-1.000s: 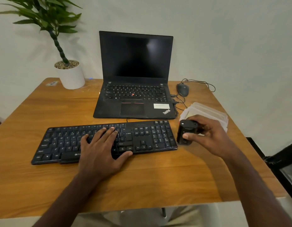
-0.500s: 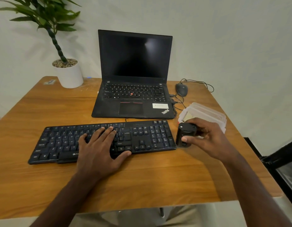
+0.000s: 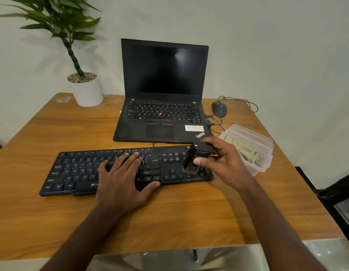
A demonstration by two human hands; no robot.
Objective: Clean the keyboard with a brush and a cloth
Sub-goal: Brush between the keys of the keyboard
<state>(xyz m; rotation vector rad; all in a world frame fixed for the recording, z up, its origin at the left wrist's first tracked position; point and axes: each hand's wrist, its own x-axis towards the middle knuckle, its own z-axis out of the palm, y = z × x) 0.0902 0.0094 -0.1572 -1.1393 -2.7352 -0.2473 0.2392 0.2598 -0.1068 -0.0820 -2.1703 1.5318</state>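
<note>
— Gripping what, exactly?
— One black brush (image 3: 196, 159), pinched in the right hand (image 3: 222, 163) over the right end of the single black keyboard (image 3: 76, 171). Left hand (image 3: 122, 178) lies flat, fingers spread, on the middle keys.
— And the cloth?
— One beige cloth (image 3: 248, 153) in the clear plastic tub (image 3: 265, 145), right. Far side: one laptop (image 3: 164, 90), one mouse (image 3: 219, 108), one potted plant (image 3: 85, 89).

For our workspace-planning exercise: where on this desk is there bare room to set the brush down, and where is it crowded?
Bare wood lies between the plant pot, laptop and keyboard, and along the desk's near edge, crossed by both forearms. The right side is crowded: mouse, cables, plastic container.
</note>
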